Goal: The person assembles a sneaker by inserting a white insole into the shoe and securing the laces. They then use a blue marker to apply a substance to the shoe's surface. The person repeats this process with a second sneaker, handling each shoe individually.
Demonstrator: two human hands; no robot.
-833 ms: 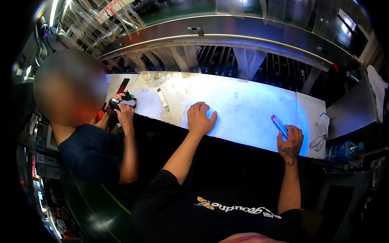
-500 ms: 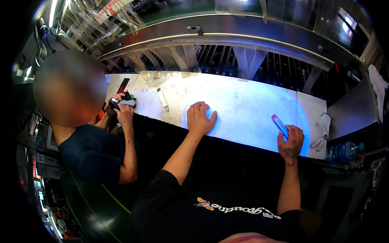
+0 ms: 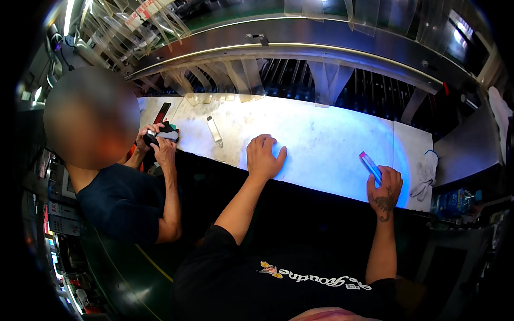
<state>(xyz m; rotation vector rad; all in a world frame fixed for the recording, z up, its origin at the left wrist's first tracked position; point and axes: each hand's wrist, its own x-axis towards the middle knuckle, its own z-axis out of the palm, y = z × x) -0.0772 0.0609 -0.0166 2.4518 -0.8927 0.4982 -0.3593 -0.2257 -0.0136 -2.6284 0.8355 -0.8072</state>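
My left hand [image 3: 264, 158] lies palm down near the front edge of the white work table [image 3: 321, 136]. Its fingers are a little bent, the thumb stands apart, and nothing shows in it. Further right, my right hand [image 3: 386, 188] has its fingers curled around the near end of a slim, straight tool with a pink end [image 3: 369, 164]. That tool tilts up and left from the hand, and blue light makes its exact kind hard to tell. A pale, flat, narrow tool with a dark end [image 3: 214, 131] lies on the table to the left of my left hand.
A white glove [image 3: 426, 175] lies right of my right hand, beyond it a bottle with blue liquid [image 3: 454, 202]. At left a co-worker [image 3: 126, 198] handles a small black and grey object [image 3: 166, 134]. Clear strip curtains [image 3: 329, 80] hang before rollers behind the table.
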